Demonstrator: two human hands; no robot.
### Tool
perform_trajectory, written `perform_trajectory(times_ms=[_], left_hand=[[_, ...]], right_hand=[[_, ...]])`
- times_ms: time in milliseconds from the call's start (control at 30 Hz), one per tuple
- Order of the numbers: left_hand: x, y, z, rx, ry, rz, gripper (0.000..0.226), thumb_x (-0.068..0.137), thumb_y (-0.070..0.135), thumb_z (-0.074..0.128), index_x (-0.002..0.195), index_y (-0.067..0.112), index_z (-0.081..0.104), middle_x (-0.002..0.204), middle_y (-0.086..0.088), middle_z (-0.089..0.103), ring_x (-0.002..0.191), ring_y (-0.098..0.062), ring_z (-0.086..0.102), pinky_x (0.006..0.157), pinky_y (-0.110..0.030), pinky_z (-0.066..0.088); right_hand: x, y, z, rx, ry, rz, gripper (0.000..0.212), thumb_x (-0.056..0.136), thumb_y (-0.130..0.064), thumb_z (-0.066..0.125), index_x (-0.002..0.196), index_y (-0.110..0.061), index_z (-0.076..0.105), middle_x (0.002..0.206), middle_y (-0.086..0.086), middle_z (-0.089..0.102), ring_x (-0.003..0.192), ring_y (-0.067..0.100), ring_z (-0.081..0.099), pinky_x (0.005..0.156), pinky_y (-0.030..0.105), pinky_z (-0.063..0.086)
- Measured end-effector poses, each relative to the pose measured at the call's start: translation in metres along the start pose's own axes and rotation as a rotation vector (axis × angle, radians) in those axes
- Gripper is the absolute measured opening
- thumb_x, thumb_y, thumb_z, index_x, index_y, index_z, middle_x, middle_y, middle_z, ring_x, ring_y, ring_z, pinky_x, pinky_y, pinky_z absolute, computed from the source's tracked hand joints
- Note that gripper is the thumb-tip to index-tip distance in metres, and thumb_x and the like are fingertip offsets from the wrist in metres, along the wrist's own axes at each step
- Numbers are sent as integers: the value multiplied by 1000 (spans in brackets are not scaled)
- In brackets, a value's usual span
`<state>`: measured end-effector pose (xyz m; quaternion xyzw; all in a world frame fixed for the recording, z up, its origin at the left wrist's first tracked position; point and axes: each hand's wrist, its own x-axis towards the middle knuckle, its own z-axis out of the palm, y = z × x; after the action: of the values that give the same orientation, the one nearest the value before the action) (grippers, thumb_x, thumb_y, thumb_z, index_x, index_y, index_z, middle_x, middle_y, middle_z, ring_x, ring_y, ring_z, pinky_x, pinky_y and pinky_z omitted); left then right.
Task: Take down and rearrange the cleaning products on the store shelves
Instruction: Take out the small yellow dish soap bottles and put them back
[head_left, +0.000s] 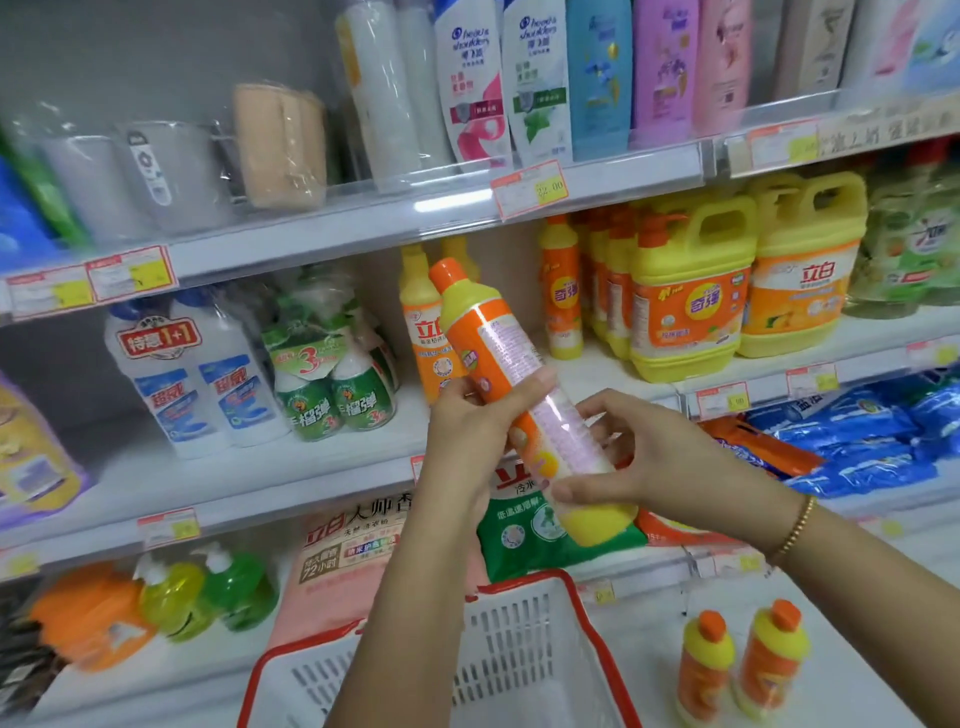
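Note:
An orange-and-yellow dish soap bottle (498, 364) with an orange cap is tilted in front of the middle shelf, cap up and to the left. My left hand (467, 421) grips its middle from the left. My right hand (644, 457) holds its lower part from the right, thumb across the label. A similar bottle (423, 322) stands on the middle shelf just behind. Two more small orange bottles (743, 665) stand on the low shelf at the bottom right.
A white basket with a red rim (519, 639) sits below my arms. Big yellow detergent jugs (691, 291) fill the middle shelf on the right, white and green bottles (249, 379) on the left. Shampoo bottles (540, 78) line the top shelf. Blue packs (872, 441) lie at right.

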<state>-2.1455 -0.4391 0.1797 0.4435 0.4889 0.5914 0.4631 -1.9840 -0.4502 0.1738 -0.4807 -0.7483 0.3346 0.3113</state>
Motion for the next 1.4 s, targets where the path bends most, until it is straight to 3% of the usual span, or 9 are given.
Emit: perform_trajectory(times_ms=[200,400,533,667,800,900,1000,1133,1400], left_hand=[[23,0,-9,-334,-146,-328,67,71,41,67,125,3,54,115,-17,65,91,-24,69,62,-32,60],[36,-25,8,-416,-243,-447,40,92,37,54,107,0,55,85,-13,73,82,-23,70,67,-39,55],[38,-32,26,-414,-223,-357,26,93,27,57,105,4,55,76,-10,73,71,-20,72,58,-36,59],[34,-51,42,-25,-246,-164,7,89,17,62,96,18,58,84,-3,67,70,-15,69,61,-33,58],[24,-89,56,328,-331,22,46,73,10,80,106,30,57,101,8,67,91,-14,68,76,-31,57],[24,-127,62,606,-383,121,64,66,14,86,117,34,53,106,18,59,95,-3,59,80,-13,47],[27,-165,63,699,-428,0,70,67,12,86,125,33,53,100,24,55,89,5,56,67,-1,40],[33,-226,64,829,-430,-180,72,65,4,84,127,24,55,115,5,62,103,-13,56,84,-21,43],[30,-301,74,935,-471,-219,53,67,1,75,114,20,60,110,0,66,107,-19,58,91,-30,48]], right_hand=[[-6,2,-9,756,-262,245,44,67,-33,59,100,-3,62,89,14,71,71,18,67,63,27,56],[-12,22,-26,958,-351,352,36,75,-26,53,103,-3,58,87,11,72,74,17,70,69,27,57],[-11,49,-37,752,-407,382,35,78,-22,63,107,-3,59,102,13,70,88,18,68,81,30,56],[-1,92,-49,330,-452,408,28,89,-26,61,100,-1,60,105,21,62,92,20,55,93,33,47],[8,142,-56,121,-351,434,22,87,-17,64,102,-1,69,104,17,69,84,16,62,87,32,52],[5,185,-46,-90,-263,361,9,84,-7,64,87,-5,72,91,20,71,68,15,62,67,23,54],[0,227,-20,-316,-269,273,11,79,-15,72,77,-24,68,93,5,71,66,6,56,61,9,41],[-6,267,14,-437,-337,252,24,82,-25,70,105,-16,69,103,0,66,78,9,54,68,14,38],[-6,288,30,-494,-357,232,17,84,-15,63,99,-16,71,98,1,68,87,12,57,69,13,33]])
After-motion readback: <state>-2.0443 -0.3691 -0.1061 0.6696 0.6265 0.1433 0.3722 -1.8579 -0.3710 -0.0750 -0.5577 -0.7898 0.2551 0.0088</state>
